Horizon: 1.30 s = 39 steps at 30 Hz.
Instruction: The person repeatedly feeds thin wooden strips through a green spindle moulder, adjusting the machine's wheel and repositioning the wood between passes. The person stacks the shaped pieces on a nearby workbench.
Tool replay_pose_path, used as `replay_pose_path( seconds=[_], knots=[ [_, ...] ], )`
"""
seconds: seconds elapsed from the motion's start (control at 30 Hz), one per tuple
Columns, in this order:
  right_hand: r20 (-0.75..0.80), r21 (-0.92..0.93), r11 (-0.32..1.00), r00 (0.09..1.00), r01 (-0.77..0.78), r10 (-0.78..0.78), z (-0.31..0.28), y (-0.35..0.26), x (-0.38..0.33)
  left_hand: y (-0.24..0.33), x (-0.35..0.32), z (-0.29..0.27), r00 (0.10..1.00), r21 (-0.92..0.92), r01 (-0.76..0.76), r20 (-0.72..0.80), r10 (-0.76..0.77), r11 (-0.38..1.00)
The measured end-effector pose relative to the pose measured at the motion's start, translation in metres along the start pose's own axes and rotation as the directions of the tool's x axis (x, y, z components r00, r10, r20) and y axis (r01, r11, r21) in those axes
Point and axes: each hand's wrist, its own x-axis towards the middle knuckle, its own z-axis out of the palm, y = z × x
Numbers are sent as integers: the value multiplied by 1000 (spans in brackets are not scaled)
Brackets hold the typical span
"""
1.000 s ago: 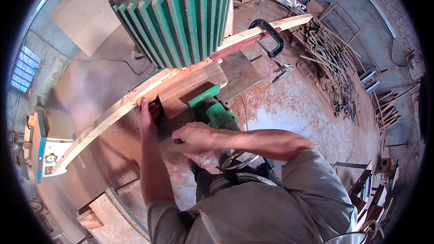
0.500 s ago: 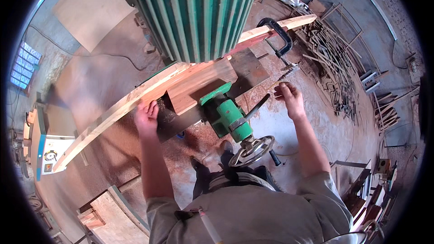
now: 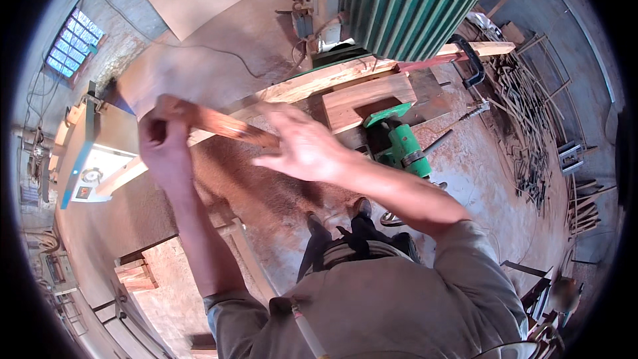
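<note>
A short reddish-brown wooden piece [image 3: 232,126] is held up at a slant above the left part of the long pale beam. My left hand [image 3: 165,143] grips its left end, with the fingers curled round it. My right hand [image 3: 306,148] is at its other end, fingers stretched and thumb apart, somewhat blurred; whether the palm presses on the wood is hard to tell. A wider wooden block [image 3: 362,100] sits against the beam [image 3: 325,80], in front of the green clamp pad [image 3: 387,114] of the machine's screw clamp [image 3: 407,149].
The ribbed green motor housing [image 3: 412,10] overhangs the beam. A black C-clamp [image 3: 473,66] grips the beam's right part. At left stands a white cabinet with a dial [image 3: 100,166]. Many thin offcuts [image 3: 531,126] lie heaped at right. Sawdust [image 3: 246,176] covers the floor.
The view has swung left. My left hand now holds up a wooden piece, and my right hand has come across from beside the clamp lever to that piece's right end.
</note>
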Motion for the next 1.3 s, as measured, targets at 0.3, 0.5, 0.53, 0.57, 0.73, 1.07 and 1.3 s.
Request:
replay_pose_path(
  seconds=[0.3, 0.5, 0.53, 0.57, 0.73, 1.07, 1.3],
  knots=[
    [277, 909, 162, 846, -385, 455, 58, 36, 13, -69, -69, -41, 869, 296, 221, 373, -325, 929],
    [315, 928, -330, 840, -174, 442, 76, 73, 2, -161, -128, -75, 404, -301, 915, 662, -631, 269],
    [308, 918, -368, 855, -150, 418, 78, 78, 0, -164, -129, -69, 437, -398, 894, 675, -594, 206],
    [302, 903, -409, 871, -132, 387, 82, 82, 1, -163, -126, -61, 487, -468, 859, 629, -605, 205],
    [323, 914, -371, 846, -163, 425, 73, 103, 13, -172, -97, -13, 718, -627, 684, 489, -495, 373],
    [314, 895, 160, 844, -415, 434, 21, 76, -78, -211, -25, 47, 673, -419, 733, 327, -664, 536],
    [-20, 767, 572, 881, -290, 473, -78, 74, -166, -228, -32, 74, 601, -366, 787, 275, -751, 496]
  ],
)
